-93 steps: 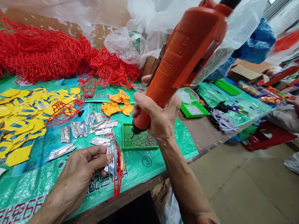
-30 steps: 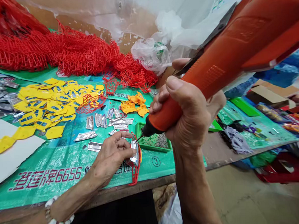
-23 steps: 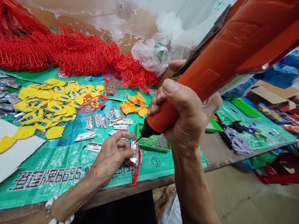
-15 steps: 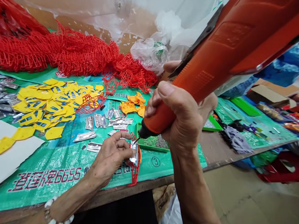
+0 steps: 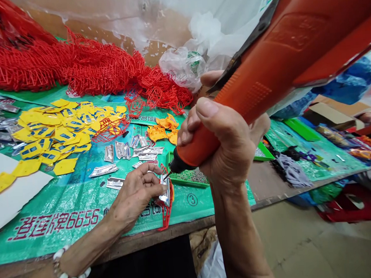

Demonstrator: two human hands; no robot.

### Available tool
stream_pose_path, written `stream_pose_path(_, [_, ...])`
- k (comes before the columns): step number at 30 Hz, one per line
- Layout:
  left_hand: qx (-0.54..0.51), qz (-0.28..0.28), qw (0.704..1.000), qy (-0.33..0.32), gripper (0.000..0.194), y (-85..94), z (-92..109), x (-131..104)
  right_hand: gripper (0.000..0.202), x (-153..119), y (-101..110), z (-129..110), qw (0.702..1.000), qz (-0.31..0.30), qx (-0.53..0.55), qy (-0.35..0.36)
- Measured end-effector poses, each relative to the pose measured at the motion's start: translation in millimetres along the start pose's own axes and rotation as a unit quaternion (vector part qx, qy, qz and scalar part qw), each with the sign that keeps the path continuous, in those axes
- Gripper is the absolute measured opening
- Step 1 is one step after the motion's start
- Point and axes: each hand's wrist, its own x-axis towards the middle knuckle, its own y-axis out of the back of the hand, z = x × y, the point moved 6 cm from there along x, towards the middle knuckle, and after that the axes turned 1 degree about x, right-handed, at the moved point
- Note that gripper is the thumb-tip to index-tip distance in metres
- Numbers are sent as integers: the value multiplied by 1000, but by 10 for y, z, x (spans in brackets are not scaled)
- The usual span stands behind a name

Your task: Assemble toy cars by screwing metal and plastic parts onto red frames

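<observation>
My right hand (image 5: 226, 140) is wrapped round an orange electric screwdriver (image 5: 263, 71) with a black nose, tilted down to the left. Its thin bit meets a shiny silver part (image 5: 165, 194) that lies against a red plastic frame (image 5: 167, 217). The fingers of my left hand (image 5: 138, 192) pinch the silver part from the left side and hold it at the table's front edge. A bit of yellow shows behind the red frame. Whether a screw sits under the bit is too small to tell.
A green tray of small screws (image 5: 192, 178) stands just behind the bit. Loose silver parts (image 5: 104, 170), yellow pieces (image 5: 62, 134) and orange pieces (image 5: 156, 133) lie on the green sheet. Red plastic frames (image 5: 99, 73) are heaped along the back. Past the table edge is floor (image 5: 292, 237).
The view has shifted very slightly. Both hands, the screwdriver and the silver part keep nearly the same positions, with the bit still at the part.
</observation>
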Motion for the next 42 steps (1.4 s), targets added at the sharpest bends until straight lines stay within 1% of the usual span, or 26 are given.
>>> stream_pose_path(4, [-1,5,1000,-1,29,2,2,-7,26,17,35,42,1000,21,4,10])
stream_pose_path(7, [-5,3,1000,-2,29,-4,3,-3,22,23,49,57,999,32,-20,6])
stream_pose_path(10, [-2,2,1000,-3,28,-1,-4,2,28,14,57,65,999,31,-34,-12])
stream_pose_path(13, [0,0,1000,-3,28,7,-14,-1,38,-5,61,63,1000,20,-11,-13])
stream_pose_path(15, [-1,-4,1000,-3,28,6,-15,-5,40,-13,72,65,1000,19,7,-9])
stream_pose_path(17, [-1,-7,1000,-5,29,1,-11,-9,35,-13,76,71,1000,15,16,-7])
stream_pose_path(19, [2,-10,1000,-6,28,-3,-7,-11,26,-9,70,67,1000,4,15,-4])
stream_pose_path(22, [10,-6,1000,-6,28,3,-6,-4,13,-7,65,46,1000,-4,-7,-3])
stream_pose_path(24, [12,-3,1000,-5,28,7,-7,4,9,-11,65,30,1000,-4,-25,-10])
stream_pose_path(30, [9,-3,1000,0,27,-7,8,-1,16,-22,70,-3,999,5,-36,-28])
stream_pose_path(33, [10,-4,1000,2,27,-20,23,-6,15,-15,77,4,999,8,-30,-20])
stream_pose_path(36, [14,-5,1000,5,27,-32,26,-6,10,-6,79,37,1000,0,-16,-5])
stream_pose_path(38, [15,-3,1000,3,27,-35,27,-2,14,-4,91,68,1000,5,-17,-8])
stream_pose_path(42, [13,-3,1000,1,28,-30,14,11,29,-18,107,65,999,23,-24,-16])
